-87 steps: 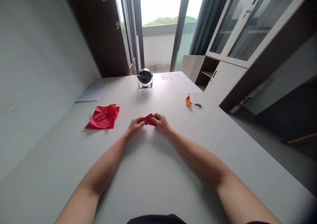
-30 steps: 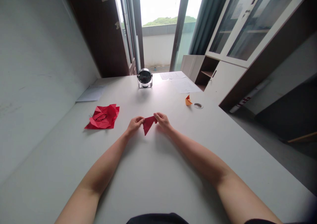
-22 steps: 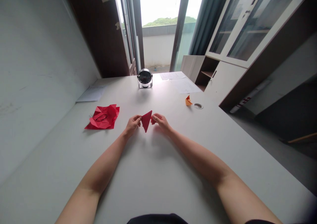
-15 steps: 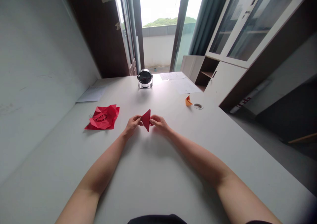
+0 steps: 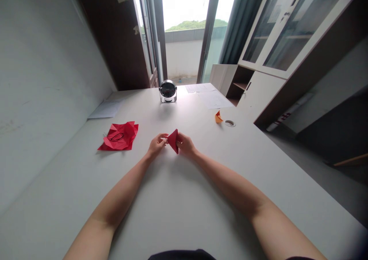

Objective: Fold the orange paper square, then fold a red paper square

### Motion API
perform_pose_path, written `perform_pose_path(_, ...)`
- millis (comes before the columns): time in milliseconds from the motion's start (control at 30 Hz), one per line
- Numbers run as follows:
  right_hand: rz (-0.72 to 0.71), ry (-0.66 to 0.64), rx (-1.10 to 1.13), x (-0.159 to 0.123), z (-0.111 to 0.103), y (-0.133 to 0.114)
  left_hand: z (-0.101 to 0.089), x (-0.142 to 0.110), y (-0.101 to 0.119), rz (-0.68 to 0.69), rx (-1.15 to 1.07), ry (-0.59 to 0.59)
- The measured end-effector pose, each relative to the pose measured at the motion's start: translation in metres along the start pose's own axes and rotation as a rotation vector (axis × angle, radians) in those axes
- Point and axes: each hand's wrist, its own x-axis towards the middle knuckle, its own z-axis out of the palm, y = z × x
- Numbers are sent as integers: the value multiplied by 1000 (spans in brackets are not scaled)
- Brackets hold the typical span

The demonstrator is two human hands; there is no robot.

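A folded red paper, shaped like a small triangle, is held up over the middle of the white table. My right hand pinches it along its right edge, with the thumb and fingers partly behind the paper. My left hand is at the paper's left corner, thumb and index finger apart. Whether its fingertips touch that corner is hard to make out.
A creased red paper sheet lies to the left with a thin black cord on it. At the back stands a round black-and-silver device. An orange folded paper sits near a round table hole. White sheets lie behind.
The folded red paper has shifted slightly right and turned, showing a broader face. My left hand's fingers have loosened from its left corner and spread, while my right hand has taken a deeper hold.
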Motion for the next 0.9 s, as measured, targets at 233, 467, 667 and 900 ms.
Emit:
perform_pose_path(233, -21, 120, -114, 0, -4, -1, 6, -9, 13, 213, 207, 161)
perform_pose_path(467, -5, 141, -173, 0, -5, -2, 8, -14, 25, 366, 376, 118)
perform_pose_path(667, -55, 125, -198, -3, -6, -8, 8, -14, 22, 375, 532, 92)
perform_pose_path(900, -72, 134, -188, -4, -9, -14, 7, -11, 12, 204, 394, 77)
